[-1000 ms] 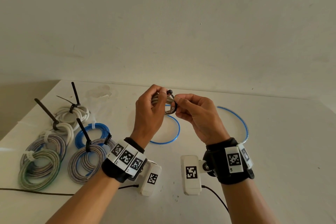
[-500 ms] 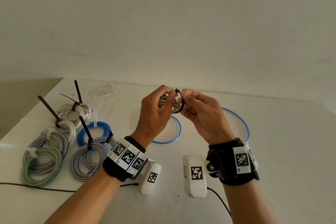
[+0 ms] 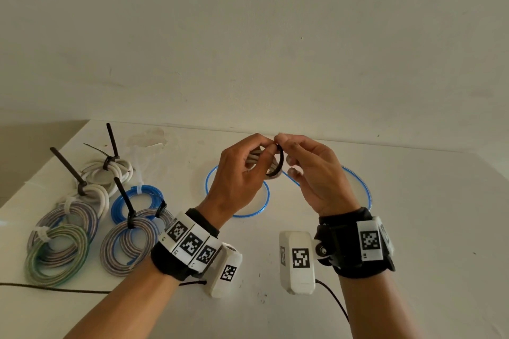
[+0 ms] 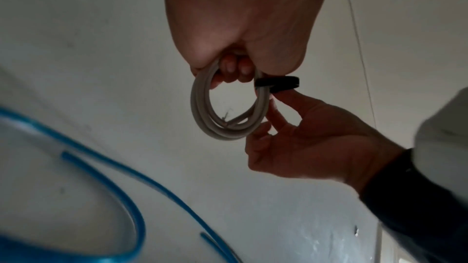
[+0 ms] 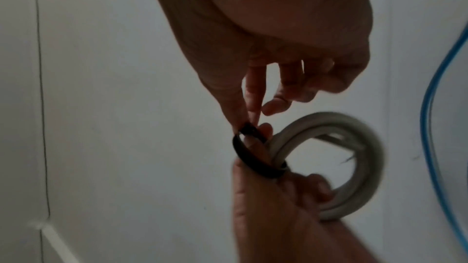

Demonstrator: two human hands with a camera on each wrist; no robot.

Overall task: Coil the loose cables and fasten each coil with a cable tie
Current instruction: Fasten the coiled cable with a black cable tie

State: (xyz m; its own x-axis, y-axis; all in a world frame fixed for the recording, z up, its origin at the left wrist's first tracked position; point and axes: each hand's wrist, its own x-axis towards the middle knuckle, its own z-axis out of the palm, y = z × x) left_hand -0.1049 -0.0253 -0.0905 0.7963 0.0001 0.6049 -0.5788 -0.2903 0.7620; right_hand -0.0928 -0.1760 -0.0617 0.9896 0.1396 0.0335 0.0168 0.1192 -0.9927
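My left hand [image 3: 248, 165] grips a small white cable coil [image 4: 210, 119] in the air above the table, its fingers curled through the loop. A black cable tie [image 3: 279, 159] is looped loosely around one side of the coil [image 5: 364, 143]. My right hand [image 3: 305, 165] pinches the tie's top [image 5: 247, 129] between thumb and forefinger, the other fingers spread. In the left wrist view the tie [image 4: 277, 83] sticks out flat to the right of the coil. A loose blue cable [image 3: 245, 212] lies on the table beneath both hands.
At the left of the white table [image 3: 413, 270] lie several tied coils: white ones [image 3: 110, 170], a blue one [image 3: 137, 201], and striped grey ones [image 3: 126, 245] with black tie tails standing up. A thin black cord [image 3: 55, 287] runs along the near left edge. The wall stands close behind.
Both hands have risen slightly and shifted right with the coil. The right hand's pinch moved to the top of the tie loop and its lower fingers spread.
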